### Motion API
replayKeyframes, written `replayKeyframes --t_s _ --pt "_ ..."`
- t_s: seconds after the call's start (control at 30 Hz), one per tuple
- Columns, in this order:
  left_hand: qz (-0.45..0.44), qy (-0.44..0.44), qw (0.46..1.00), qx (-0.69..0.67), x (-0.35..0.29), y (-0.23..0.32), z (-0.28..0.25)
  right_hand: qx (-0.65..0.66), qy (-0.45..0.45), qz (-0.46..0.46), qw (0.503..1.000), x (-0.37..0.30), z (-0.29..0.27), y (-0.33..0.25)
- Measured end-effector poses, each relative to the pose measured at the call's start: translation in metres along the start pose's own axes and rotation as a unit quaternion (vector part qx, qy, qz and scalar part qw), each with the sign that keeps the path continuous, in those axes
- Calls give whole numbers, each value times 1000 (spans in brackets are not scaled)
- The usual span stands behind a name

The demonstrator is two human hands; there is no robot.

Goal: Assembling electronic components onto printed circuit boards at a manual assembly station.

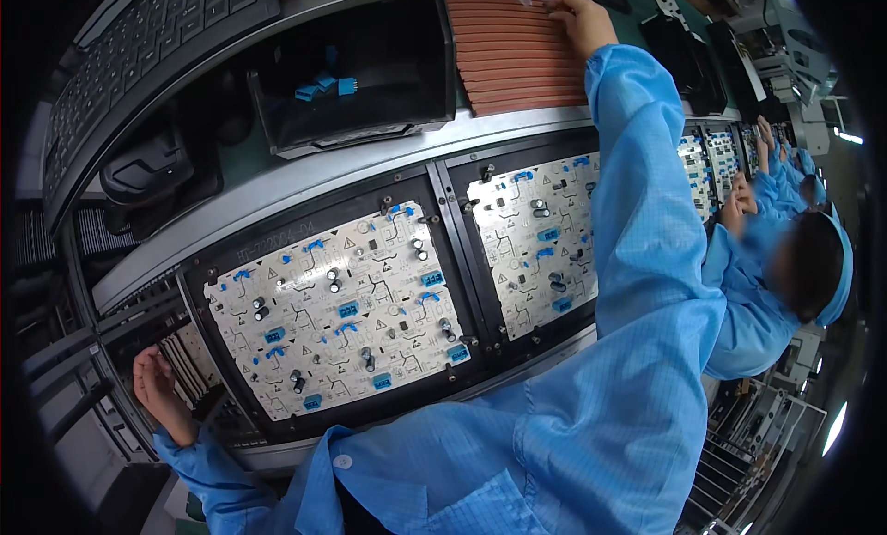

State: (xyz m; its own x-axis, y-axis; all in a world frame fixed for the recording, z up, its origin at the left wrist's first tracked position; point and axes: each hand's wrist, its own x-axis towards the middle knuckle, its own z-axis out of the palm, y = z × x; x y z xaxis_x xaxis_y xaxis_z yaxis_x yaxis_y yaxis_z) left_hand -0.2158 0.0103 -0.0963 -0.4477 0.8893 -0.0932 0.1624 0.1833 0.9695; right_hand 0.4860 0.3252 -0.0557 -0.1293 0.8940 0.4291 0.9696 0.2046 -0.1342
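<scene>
My right hand [584, 25] reaches far forward to the stack of ridged orange-brown strips [517, 59]. Its fingers are drawn together in a pinch at the strips' far right part; what lies between the fingertips is too small to make out. At the lower left, my left hand [164, 396] is raised beside the rail, fingers loosely bent and nothing visible in them. Between my arms a white circuit board panel [319, 336] lies in a black frame, bearing blue connectors and dark capacitors. A second panel [527, 249] sits to its right, partly covered by my right sleeve.
A black bin [360, 133] with several blue connectors [323, 84] stands beyond the panels. Left of it are a keyboard [152, 82] and a black scanner-like device [148, 170]. Co-workers in blue [758, 285] sit along the line at right. A metal rail [277, 202] borders the frames.
</scene>
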Motion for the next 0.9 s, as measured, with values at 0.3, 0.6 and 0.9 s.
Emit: replayKeyframes --t_s 0.3,0.6,0.9 --pt "-56 -75 995 19 -32 13 32 -71 -103 -1 992 18 9 36" --pt "-78 -241 967 42 -7 26 57 365 -76 156 915 -81 -105 -156" --pt "-71 -257 964 -22 -9 2 54 557 -249 340 716 -199 -97 -390"
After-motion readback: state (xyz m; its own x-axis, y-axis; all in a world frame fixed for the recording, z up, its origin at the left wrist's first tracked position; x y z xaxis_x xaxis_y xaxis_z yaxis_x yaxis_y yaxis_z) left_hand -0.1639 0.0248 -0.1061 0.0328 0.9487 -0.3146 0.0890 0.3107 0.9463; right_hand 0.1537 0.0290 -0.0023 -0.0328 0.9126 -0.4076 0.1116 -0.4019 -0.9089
